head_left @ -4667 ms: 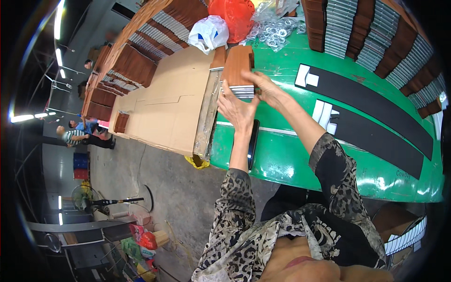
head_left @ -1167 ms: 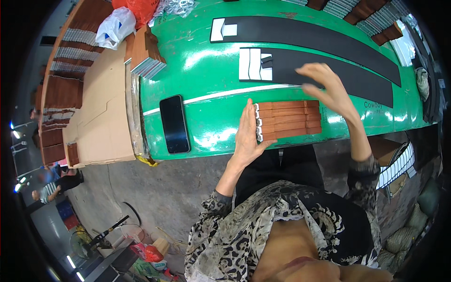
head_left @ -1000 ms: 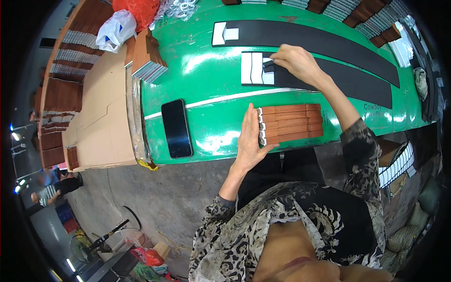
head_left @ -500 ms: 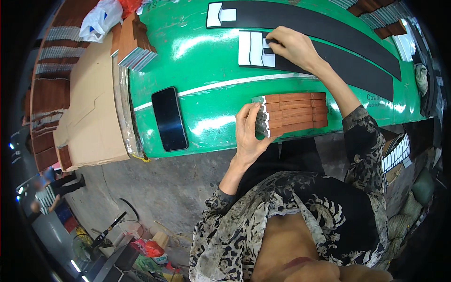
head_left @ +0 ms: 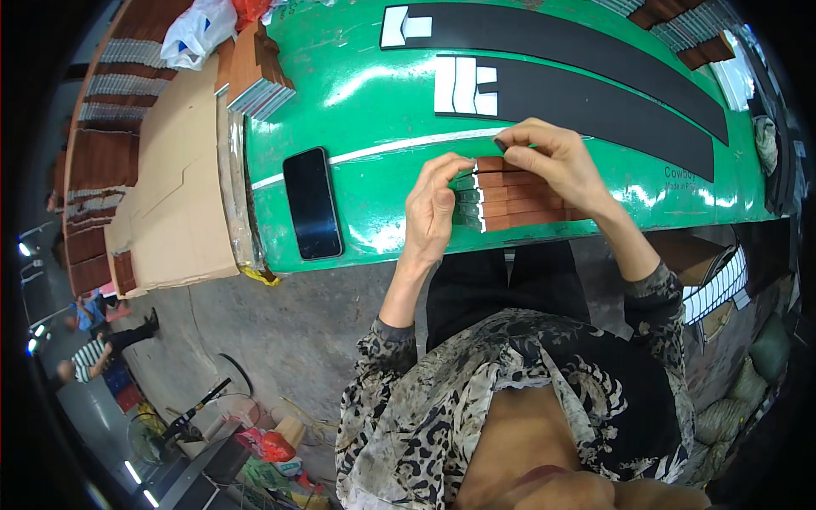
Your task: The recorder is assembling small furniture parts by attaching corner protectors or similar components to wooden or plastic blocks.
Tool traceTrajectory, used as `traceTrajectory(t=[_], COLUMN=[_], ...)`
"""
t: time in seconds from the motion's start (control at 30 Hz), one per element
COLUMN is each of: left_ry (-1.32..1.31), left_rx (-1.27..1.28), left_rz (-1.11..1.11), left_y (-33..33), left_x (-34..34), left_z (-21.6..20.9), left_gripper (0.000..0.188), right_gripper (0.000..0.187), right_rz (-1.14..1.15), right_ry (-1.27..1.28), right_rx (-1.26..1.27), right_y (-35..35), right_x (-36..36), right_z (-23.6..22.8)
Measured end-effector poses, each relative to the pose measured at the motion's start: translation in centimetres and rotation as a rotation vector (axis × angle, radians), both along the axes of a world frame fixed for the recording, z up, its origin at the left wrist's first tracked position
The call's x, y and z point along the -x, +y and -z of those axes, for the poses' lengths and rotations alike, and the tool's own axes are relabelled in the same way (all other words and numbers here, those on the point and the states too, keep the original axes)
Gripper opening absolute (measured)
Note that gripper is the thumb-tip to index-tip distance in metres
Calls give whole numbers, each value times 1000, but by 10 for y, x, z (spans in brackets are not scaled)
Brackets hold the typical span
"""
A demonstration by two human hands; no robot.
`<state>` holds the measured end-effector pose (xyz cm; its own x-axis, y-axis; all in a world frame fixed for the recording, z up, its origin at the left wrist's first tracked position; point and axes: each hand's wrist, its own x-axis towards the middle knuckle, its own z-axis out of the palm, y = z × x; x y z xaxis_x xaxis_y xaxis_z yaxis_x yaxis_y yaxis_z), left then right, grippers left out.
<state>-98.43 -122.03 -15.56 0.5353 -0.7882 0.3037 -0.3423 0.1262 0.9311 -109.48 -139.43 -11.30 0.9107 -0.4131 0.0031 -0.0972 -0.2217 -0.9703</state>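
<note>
A stack of brown wood-grain pieces [head_left: 520, 202] with pale, notched left ends lies near the table's front edge. At its far left corner are the fingertips of my left hand [head_left: 430, 204]; the fingers are bent, the thumb stands apart and is not closed round the stack. Above the stack's far side, my right hand [head_left: 561, 163] pinches a small black piece [head_left: 500, 146] between thumb and fingers, partly hiding the pieces below. Farther back lies a long black strip [head_left: 595, 110] whose left end bears a white backing [head_left: 465, 87] with a black patch.
A second black strip [head_left: 561, 38] lies beyond the first on the green table [head_left: 365, 127]. Left of my hands are a black phone [head_left: 312, 204], a brown stack [head_left: 257, 72], a white plastic bag [head_left: 197, 36] and cardboard [head_left: 174, 187]. People stand at the far left.
My right hand has moved from the strip's white end toward me, over the stack, with the small black piece. My left hand has loosened from around the stack's end and shifted slightly left.
</note>
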Motion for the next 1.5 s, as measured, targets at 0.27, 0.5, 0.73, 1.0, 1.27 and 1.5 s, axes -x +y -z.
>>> traceTrajectory(t=[0.27, 0.5, 0.73, 1.0, 1.27, 1.5], left_ry=[72, 219, 198, 184, 183, 178], left_rx=[60, 61, 120, 123, 115, 92], left_rz=[-121, -140, -202, -226, -229, -184], left_y=[-6, -12, -20, -20, -20, -17], left_x=[7, 4, 4, 4, 4, 3], left_z=[14, 16, 20, 19, 17, 19], left_gripper=[37, 18, 13, 13, 13, 14], right_gripper=[24, 20, 19, 18, 18, 18], right_rz=[27, 32, 28, 33, 41, 38], right_ry=[-146, -178, -153, -142, -144, -156], right_rx=[664, 770, 772, 770, 760, 767], right_y=[11, 13, 15, 15, 16, 16], right_x=[2, -6, -10, -11, -11, -12], right_z=[-5, -6, -5, -4, -3, -1])
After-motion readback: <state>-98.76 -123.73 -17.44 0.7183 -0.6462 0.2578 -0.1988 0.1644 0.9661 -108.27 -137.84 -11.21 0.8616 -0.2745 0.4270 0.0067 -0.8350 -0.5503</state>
